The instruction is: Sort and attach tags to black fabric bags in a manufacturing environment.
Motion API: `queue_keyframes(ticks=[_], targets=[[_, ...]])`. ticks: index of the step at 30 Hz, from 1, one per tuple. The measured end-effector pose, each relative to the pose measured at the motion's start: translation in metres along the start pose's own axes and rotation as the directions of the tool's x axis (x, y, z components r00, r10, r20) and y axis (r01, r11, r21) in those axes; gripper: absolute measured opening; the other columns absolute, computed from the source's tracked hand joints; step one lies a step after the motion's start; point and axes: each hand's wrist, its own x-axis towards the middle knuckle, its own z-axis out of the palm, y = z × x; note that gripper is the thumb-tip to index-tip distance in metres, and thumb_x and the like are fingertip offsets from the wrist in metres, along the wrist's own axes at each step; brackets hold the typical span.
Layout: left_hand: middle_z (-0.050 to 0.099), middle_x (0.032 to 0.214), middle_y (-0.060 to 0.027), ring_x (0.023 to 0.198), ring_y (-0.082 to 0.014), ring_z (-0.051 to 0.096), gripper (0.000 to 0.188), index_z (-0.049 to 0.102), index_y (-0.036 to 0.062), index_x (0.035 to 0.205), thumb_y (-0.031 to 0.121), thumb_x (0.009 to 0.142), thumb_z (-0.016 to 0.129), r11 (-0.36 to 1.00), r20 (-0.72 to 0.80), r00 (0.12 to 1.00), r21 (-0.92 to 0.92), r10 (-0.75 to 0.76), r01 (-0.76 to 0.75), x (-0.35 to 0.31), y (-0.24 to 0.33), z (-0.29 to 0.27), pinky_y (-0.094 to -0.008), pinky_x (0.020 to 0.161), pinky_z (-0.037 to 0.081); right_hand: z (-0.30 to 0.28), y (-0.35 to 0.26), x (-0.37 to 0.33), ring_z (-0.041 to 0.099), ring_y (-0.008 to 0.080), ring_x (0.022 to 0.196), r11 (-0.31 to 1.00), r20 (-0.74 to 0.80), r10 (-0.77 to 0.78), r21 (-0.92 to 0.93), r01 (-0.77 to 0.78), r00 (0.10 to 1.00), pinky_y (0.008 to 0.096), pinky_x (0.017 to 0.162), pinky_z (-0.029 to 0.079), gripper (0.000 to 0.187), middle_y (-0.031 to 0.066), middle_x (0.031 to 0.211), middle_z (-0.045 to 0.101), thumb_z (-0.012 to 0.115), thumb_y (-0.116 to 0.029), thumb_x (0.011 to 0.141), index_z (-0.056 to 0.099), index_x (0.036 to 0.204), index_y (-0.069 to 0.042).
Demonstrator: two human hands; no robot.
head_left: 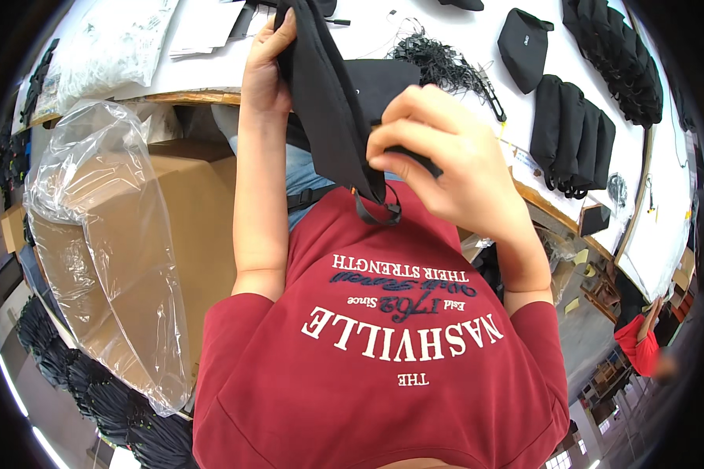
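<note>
A black fabric pouch hangs upright in front of my red shirt. My left hand grips its upper left side, thumb on the near face. At the pouch's lower end dangles a short black cord loop. My right hand is closed at the pouch's right edge, with thumb and forefinger curled together. A dark narrow piece shows under its palm; the fingers hide what it is. Behind the pouch, another flat black fabric piece lies at the table's edge.
On the white table are a heap of black cords, a single black pouch and rows of stacked black pouches. A clear plastic bag drapes over a cardboard box at left. Another person in red is far right.
</note>
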Motion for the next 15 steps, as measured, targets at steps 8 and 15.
queue_keyframes(ticks=[8, 15], targets=[[0.056, 0.069, -0.0019, 0.056, -0.0076, 0.052, 0.020, 0.057, 0.0042, 0.090, 0.024, 0.090, 0.063, 0.930, 0.484, 0.831, -0.354, 0.275, -0.101, 0.024, -0.034, -0.026, -0.0193, 0.048, 0.041, 0.000, -0.003, 0.002, 0.057, 0.0234, 0.075, 0.992, -0.075, 0.053, 0.121, -0.044, 0.996, 0.0337, 0.063, 0.045, 0.010, 0.0039, 0.080, 0.054, 0.069, -0.006, 0.072, 0.062, 0.079, -0.006], [0.052, 0.067, -0.0010, 0.053, -0.0076, 0.049, 0.025, 0.054, 0.0040, 0.091, 0.027, 0.089, 0.063, 0.999, 0.103, 0.993, 0.005, -0.052, 0.051, 0.001, 0.000, -0.004, -0.0192, 0.045, 0.038, 0.003, -0.001, -0.007, 0.056, 0.0245, 0.073, 0.970, 0.074, 0.085, 0.222, -0.100, 0.994, 0.0356, 0.065, 0.045, 0.009, 0.0029, 0.081, 0.055, 0.068, -0.007, 0.073, 0.063, 0.080, -0.008]])
